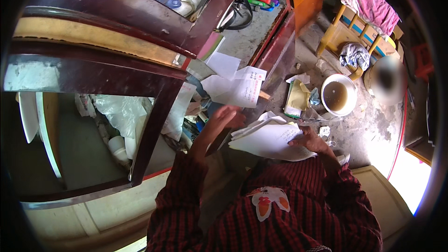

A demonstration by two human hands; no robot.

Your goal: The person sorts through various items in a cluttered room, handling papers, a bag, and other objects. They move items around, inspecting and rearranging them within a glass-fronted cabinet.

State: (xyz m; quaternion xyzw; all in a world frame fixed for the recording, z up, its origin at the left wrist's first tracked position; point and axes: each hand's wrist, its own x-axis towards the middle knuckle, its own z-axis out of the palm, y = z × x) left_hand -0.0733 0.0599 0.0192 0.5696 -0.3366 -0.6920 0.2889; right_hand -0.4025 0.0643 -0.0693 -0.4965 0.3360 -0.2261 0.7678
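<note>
My right hand (311,141) grips the edge of a stack of white papers (267,141) above my lap, thumb on top. Handwriting shows on the top sheet, and the far edges are folded and uneven. My left hand (227,117) is just left of the stack, near an open drawer or compartment. Its fingers are stretched out with nothing visible in them, and partly blurred. Just beyond them, a white sheet with red and black print (239,88) lies over the compartment's edge. Loose items such as a blue marker (200,126) are beside my left wrist.
A dark red wooden cabinet (98,72) fills the left, with a plastic bag (122,112) inside. On the floor at right stand a basin of brown water (351,105) and an open yellow packet (298,97). Behind is a wooden chair (337,37) with a pink cloth (371,7).
</note>
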